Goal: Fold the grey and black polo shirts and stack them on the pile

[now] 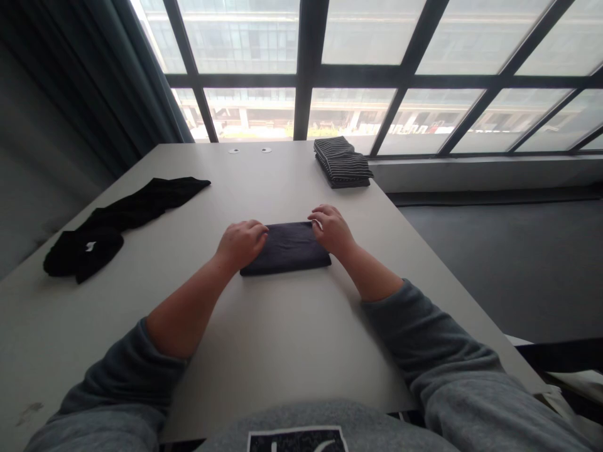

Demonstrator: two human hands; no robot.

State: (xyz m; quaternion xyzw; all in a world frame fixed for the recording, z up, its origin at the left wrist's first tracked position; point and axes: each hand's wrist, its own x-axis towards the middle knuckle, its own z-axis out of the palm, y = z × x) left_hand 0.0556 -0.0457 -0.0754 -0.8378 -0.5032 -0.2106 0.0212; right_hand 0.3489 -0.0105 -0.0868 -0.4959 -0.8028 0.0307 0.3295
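Observation:
A dark grey garment [288, 248], folded into a flat rectangle, lies on the white table in front of me. My left hand [242, 243] is closed at its far left corner, with the fingers curled over the edge. At the far right corner, my right hand [331, 229] has its fingers and thumb bent around the edge of the cloth. The fingertips of both hands are partly hidden, and the near edge of the garment rests on the tabletop.
A stack of folded clothes [342, 162], striped on top, sits at the table's far right edge. On the left, a black garment [127, 213] lies loosely spread, a small white label showing. The white table [282, 339] reaches toward windows [254, 113]; a dark curtain [94, 69] hangs left.

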